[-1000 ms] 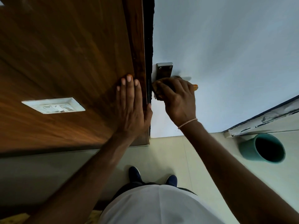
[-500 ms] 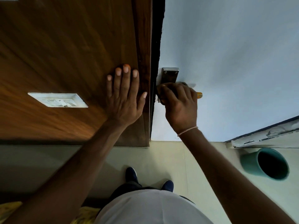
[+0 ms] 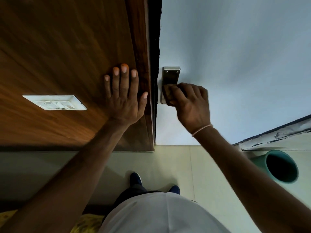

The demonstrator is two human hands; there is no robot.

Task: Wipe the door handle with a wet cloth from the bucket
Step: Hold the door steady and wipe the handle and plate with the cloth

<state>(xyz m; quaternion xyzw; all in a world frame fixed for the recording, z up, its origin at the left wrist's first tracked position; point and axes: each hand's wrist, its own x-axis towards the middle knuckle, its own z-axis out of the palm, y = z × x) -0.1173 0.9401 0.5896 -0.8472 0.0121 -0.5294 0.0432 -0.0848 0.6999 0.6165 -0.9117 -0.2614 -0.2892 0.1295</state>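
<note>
A metal door handle plate [image 3: 171, 75] is fixed near the edge of the pale door [image 3: 235, 56]. My right hand [image 3: 191, 105] is closed over its lower part and hides the lever. A brownish-orange cloth [image 3: 168, 92] shows under my fingertips, pressed on the plate; most of it is hidden in my fist. My left hand [image 3: 124, 98] lies flat, fingers spread, on the wooden panel [image 3: 67, 47] beside the door gap, holding nothing. The teal bucket [image 3: 258, 161] stands on the floor at the lower right, its inside dark.
A white switch plate [image 3: 54, 102] sits on the wooden panel left of my left hand. A pale tiled floor [image 3: 176, 162] lies below, with my dark shoes [image 3: 135, 179] on it. A worn white sill [image 3: 276, 137] runs behind the bucket.
My right fist has slid left along the handle onto the plate, and the orange end that stuck out on its right no longer shows. My left hand stays flat on the wood.
</note>
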